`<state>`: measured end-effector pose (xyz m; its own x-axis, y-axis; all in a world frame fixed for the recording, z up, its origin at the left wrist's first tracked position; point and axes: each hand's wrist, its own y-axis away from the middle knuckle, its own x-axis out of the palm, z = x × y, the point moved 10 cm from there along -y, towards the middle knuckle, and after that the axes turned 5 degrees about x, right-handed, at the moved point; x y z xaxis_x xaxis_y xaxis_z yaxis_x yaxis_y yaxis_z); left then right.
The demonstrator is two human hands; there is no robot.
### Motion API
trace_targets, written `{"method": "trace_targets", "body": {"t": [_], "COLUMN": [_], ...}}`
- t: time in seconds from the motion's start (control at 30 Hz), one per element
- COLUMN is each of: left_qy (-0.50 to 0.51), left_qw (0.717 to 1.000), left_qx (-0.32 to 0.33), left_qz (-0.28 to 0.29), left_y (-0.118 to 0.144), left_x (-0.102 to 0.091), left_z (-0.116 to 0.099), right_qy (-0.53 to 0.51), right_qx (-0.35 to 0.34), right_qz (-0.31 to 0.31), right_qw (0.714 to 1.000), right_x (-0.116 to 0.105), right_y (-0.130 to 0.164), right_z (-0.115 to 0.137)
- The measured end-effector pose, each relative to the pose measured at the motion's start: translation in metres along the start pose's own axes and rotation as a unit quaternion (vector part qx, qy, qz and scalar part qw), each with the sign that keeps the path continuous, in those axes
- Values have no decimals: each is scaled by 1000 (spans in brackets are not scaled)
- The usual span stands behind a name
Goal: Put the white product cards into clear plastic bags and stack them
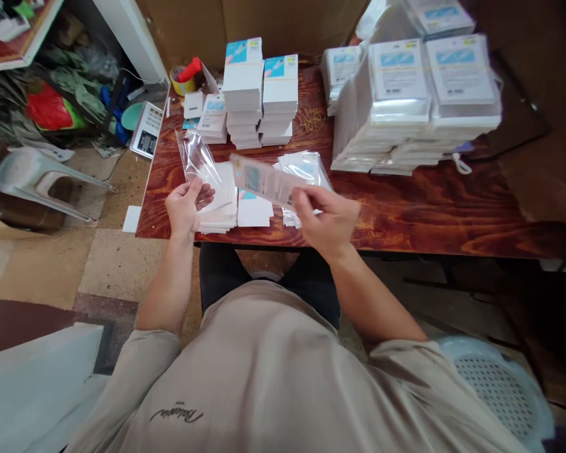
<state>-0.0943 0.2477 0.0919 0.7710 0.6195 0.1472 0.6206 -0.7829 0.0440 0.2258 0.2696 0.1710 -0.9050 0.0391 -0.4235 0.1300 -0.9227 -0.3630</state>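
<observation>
My left hand pinches a clear plastic sleeve that stands up from the front edge of the wooden table. My right hand grips a flat printed card box, blurred, held level between the two hands and just right of the sleeve. Under the hands lie a low stack of white boxes and a loose pile of clear sleeves.
Tall stacks of white boxes stand at the table's back. Bagged packs are heaped at the right. A tape roll with a red handle sits at the back left. A scale and an overturned plastic chair lie on the floor at left.
</observation>
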Motion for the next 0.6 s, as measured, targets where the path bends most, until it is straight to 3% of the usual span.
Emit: {"method": "trace_targets", "body": {"t": [0.03,0.1,0.2,0.4,0.6], "left_qy": [25,64,97,69,56], "left_qw": [1000,998,994,996,996], "left_qx": [-6,-23,-48,-52,-45], "left_qz": [-5,-11,-6,33,54], "left_y": [3,11,25,49,57], "left_x": [4,13,29,48,42], "left_z": [2,7,11,17,11], "right_qy": [-80,-192,-241,-252,-249], "right_qx": [70,195,280,238,230], "right_qz": [-22,20,76,-72,-101], "right_qw": [994,962,926,935,936], "right_x": [-7,4,28,21,22], "right_y": [4,18,34,32,41], "right_z": [-16,-43,-61,-61,-65]}}
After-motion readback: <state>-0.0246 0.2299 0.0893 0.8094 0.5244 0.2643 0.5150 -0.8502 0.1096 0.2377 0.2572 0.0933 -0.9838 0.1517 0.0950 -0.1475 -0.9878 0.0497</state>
